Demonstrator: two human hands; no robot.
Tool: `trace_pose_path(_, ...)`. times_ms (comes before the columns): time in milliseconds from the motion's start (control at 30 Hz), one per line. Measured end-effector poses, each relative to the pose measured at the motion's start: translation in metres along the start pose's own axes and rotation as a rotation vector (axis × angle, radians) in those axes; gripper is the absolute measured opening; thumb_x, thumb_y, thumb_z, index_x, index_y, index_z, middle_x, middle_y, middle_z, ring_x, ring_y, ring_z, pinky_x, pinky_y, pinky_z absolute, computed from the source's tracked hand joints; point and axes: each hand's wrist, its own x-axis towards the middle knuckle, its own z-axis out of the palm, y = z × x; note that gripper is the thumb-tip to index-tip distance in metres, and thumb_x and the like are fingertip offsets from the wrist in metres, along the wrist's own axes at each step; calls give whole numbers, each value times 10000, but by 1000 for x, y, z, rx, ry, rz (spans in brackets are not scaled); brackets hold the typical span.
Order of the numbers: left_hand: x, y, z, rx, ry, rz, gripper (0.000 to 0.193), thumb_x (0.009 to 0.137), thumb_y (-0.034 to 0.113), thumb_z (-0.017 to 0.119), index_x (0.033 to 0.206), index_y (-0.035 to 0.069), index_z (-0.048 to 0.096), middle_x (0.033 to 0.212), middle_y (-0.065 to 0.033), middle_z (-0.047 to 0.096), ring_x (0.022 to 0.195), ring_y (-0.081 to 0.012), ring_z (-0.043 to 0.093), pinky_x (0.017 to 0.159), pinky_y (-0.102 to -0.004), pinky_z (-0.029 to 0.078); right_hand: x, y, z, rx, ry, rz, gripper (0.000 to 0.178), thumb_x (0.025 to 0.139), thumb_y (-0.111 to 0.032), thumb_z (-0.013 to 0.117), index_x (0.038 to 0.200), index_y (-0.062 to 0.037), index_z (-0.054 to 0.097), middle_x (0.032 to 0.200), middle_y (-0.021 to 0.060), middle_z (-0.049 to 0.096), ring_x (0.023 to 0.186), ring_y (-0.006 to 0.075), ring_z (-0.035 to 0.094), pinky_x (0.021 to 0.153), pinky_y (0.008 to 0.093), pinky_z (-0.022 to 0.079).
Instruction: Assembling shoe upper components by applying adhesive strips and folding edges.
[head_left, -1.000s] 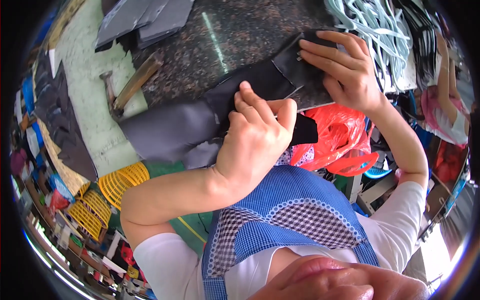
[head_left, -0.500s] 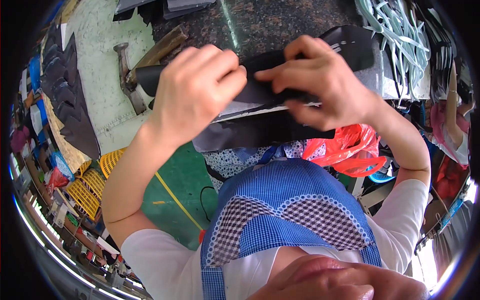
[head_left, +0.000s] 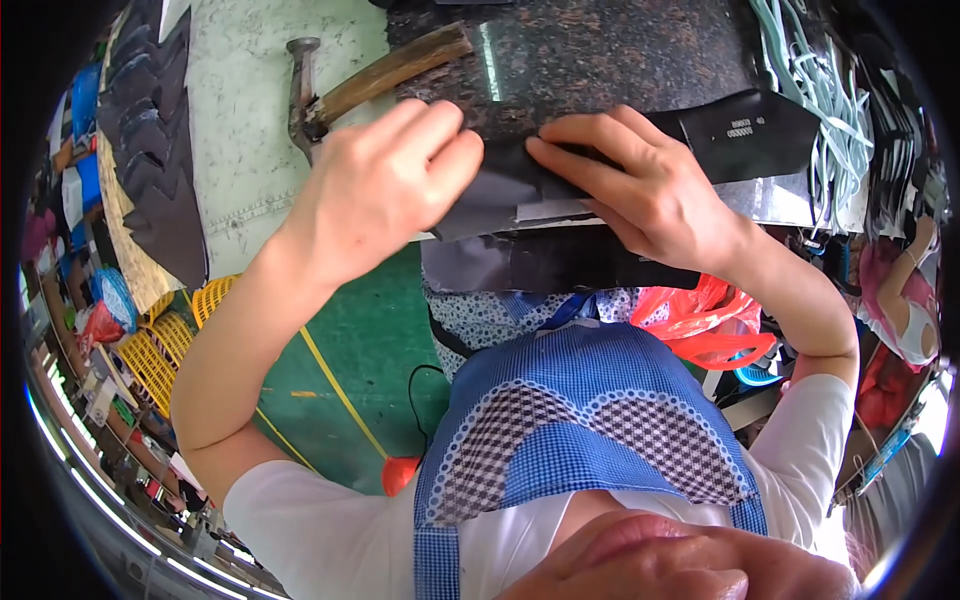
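Observation:
A black leather-like piece (head_left: 755, 130) lies across the near edge of a dark speckled stone slab (head_left: 590, 60); its right end is flat and bears small white print. My left hand (head_left: 385, 190) is closed, its thumb and fingers pinching the left end of the piece. My right hand (head_left: 650, 185) rests on the middle of the piece, fingers bent over a folded edge and the thumb mostly hidden beneath. Below, over my lap, hangs another black piece (head_left: 580, 262). A hammer (head_left: 395, 75) with a wooden handle lies just beyond my left hand.
Pale cords (head_left: 825, 110) lie bundled at the right end of the table. Dark cut pieces (head_left: 150, 130) overlap in a row at the left. A red plastic bag (head_left: 710, 320) hangs beside my lap. Yellow baskets (head_left: 155, 360) stand at the lower left; another person (head_left: 905, 290) is at the far right.
My right hand's fingers, blurred and raised earlier, now press on the black piece. Its left end no longer sticks out past my left hand. The whole view has shifted somewhat.

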Motion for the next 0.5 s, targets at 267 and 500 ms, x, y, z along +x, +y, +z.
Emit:
trace_pose_path(267, -30, 2, -4, 248, 24, 142, 511, 748, 67, 660, 1255, 30, 707, 1046, -66, 657, 1015, -246, 662, 879, -370, 561, 14, -7, -8, -154, -258, -156, 599, 744, -124, 693, 1338, -55, 665, 1397, 7, 640, 962, 200, 602, 821, 318, 569)
trace_pose_path(500, -36, 0, -25, 2, -157, -20, 654, 623, 180, 833, 1247, 47, 688, 1185, -101, 607, 1106, -318, 614, 986, -454, 504, -3, -7, -37, -182, -260, -78, 422, 655, -132, 734, 1061, -25, 767, 1313, 30, 701, 997, 239, 631, 819, 375, 561)
